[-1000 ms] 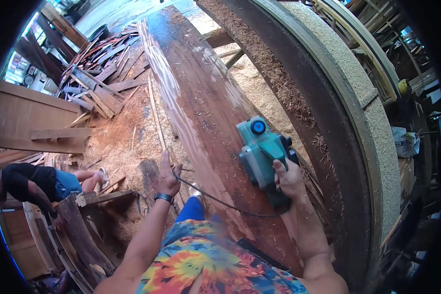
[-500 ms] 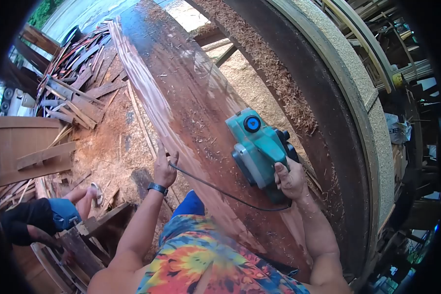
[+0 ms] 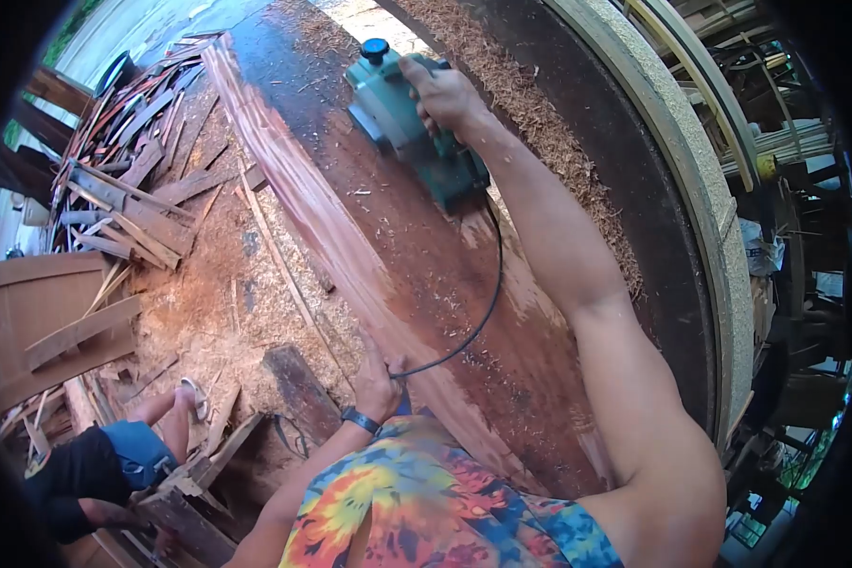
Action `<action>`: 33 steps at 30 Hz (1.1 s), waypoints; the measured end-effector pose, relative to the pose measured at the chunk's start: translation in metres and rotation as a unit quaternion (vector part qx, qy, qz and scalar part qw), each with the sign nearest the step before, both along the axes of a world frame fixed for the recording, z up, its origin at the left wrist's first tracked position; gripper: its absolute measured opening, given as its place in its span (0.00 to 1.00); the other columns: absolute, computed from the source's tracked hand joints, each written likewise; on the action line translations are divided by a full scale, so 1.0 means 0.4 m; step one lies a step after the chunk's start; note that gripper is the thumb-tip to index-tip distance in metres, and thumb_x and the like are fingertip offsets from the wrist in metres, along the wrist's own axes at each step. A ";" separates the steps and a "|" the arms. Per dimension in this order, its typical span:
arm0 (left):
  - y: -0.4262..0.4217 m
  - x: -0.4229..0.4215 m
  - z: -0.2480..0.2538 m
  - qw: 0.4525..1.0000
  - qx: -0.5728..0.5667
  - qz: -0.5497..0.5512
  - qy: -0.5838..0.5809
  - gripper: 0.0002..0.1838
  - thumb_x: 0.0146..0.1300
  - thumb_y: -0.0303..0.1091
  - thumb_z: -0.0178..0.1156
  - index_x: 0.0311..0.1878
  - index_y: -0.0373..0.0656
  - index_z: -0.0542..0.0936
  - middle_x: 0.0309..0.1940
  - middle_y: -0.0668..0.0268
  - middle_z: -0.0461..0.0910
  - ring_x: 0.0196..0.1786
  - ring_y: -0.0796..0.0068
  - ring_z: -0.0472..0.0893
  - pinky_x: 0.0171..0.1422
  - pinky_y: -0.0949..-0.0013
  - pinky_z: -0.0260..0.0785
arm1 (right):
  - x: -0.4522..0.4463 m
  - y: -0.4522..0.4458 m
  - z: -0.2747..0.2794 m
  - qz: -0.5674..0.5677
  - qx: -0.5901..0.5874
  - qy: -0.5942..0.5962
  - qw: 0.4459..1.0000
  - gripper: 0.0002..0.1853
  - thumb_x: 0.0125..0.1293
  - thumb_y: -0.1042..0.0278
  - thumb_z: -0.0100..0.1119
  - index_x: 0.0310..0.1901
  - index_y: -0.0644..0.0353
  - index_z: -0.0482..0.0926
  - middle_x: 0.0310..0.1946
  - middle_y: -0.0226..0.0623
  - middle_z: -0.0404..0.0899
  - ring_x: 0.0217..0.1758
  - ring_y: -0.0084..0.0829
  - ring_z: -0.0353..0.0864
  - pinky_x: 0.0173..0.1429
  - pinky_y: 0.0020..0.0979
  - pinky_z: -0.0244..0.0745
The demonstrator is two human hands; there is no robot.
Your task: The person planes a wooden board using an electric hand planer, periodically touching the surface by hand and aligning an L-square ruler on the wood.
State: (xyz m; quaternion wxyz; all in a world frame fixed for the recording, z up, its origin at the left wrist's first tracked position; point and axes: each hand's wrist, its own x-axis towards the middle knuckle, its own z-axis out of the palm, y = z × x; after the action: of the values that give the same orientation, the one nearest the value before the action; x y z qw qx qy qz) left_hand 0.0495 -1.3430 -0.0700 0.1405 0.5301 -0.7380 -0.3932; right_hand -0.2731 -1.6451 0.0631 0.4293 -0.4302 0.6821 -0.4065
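My right hand [image 3: 447, 97] is closed round the rear handle of a green electric planer [image 3: 402, 128] with a blue front knob. The planer rests on the far part of a long, wide reddish-brown plank [image 3: 398, 241], my arm stretched out toward it. From its back end a dark power cord [image 3: 488, 308] curves down toward me. My left hand [image 3: 377, 390], with a band on the wrist, grips this cord low beside the plank's left edge. A pale, freshly planed strip [image 3: 298, 199] runs along that edge.
Another dark board [image 3: 634, 170], curved by the lens, lies to the right with wood shavings [image 3: 530, 104] heaped along it. Scrap wood [image 3: 128, 213] is piled at the left over sawdust-covered ground [image 3: 208, 293]. Another person [image 3: 114, 464] sits or crouches at lower left.
My right hand has pushed the planer forward, away from me along the plank. My left hand has come closer to my body and rightward, the cord still in it.
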 end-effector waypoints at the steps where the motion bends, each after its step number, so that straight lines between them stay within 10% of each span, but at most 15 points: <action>1: -0.008 0.008 0.002 1.000 -0.002 -0.009 0.009 0.51 0.67 0.36 0.65 0.81 0.27 0.42 0.42 0.42 0.76 0.37 0.44 0.79 0.42 0.51 0.74 | 0.005 -0.080 -0.013 0.002 -0.017 0.004 1.000 0.35 0.70 0.28 0.55 0.32 0.61 0.77 0.18 0.30 0.74 0.17 0.23 0.74 0.21 0.30 0.71; 6: -0.052 0.081 0.019 0.998 -0.060 0.011 0.031 0.34 0.76 0.37 0.56 0.78 0.33 0.59 0.69 0.37 0.70 0.70 0.40 0.73 0.72 0.52 0.68 | 0.019 -0.290 -0.067 0.003 -0.054 -0.022 0.998 0.35 0.70 0.28 0.55 0.33 0.61 0.77 0.20 0.30 0.73 0.17 0.24 0.74 0.22 0.31 0.72; 14: -0.130 0.221 -0.009 0.950 0.015 0.291 0.114 0.28 0.80 0.36 0.51 0.78 0.37 0.63 0.74 0.45 0.67 0.73 0.52 0.73 0.74 0.60 0.67 | -0.025 0.279 0.015 0.008 0.052 -0.015 0.999 0.36 0.69 0.25 0.53 0.36 0.61 0.76 0.20 0.29 0.72 0.18 0.22 0.72 0.24 0.28 0.73; 18: -0.166 0.242 -0.078 0.971 -0.181 0.153 0.035 0.33 0.76 0.38 0.59 0.77 0.34 0.61 0.75 0.45 0.65 0.67 0.58 0.78 0.61 0.61 0.77 | -0.078 0.756 0.018 -0.001 0.089 -0.022 0.996 0.38 0.69 0.24 0.51 0.39 0.62 0.76 0.20 0.29 0.72 0.18 0.19 0.72 0.24 0.24 0.69; 21: -0.090 0.123 0.042 0.995 -0.035 0.091 0.004 0.41 0.70 0.43 0.66 0.77 0.31 0.60 0.75 0.43 0.64 0.70 0.52 0.75 0.68 0.58 0.72 | -0.102 1.124 0.047 -0.022 0.115 -0.026 0.993 0.40 0.69 0.22 0.49 0.42 0.64 0.77 0.20 0.28 0.73 0.20 0.18 0.71 0.26 0.23 0.66; 25: 0.044 0.023 0.027 0.963 -0.233 -0.131 -0.011 0.60 0.55 0.54 0.77 0.79 0.31 0.54 0.77 0.30 0.51 0.81 0.35 0.53 0.82 0.49 0.53 | -0.110 1.575 0.060 -0.111 0.131 -0.070 0.983 0.44 0.65 0.19 0.51 0.41 0.65 0.77 0.20 0.27 0.72 0.21 0.18 0.72 0.27 0.24 0.65; 33: 0.101 0.003 0.005 0.980 -0.154 -0.123 -0.040 0.63 0.60 0.58 0.72 0.80 0.25 0.44 0.79 0.29 0.43 0.83 0.37 0.45 0.86 0.52 0.43 | -0.126 2.026 0.074 -0.219 0.181 -0.025 0.959 0.50 0.56 0.12 0.54 0.36 0.68 0.80 0.19 0.29 0.74 0.22 0.19 0.73 0.25 0.22 0.65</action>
State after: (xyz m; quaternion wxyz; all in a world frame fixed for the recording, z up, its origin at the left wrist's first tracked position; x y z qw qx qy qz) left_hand 0.0507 -1.3024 -0.0681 0.1412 0.4221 -0.8545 -0.2677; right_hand -0.3236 -0.8346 0.0928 0.4174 -0.1753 0.8109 -0.3709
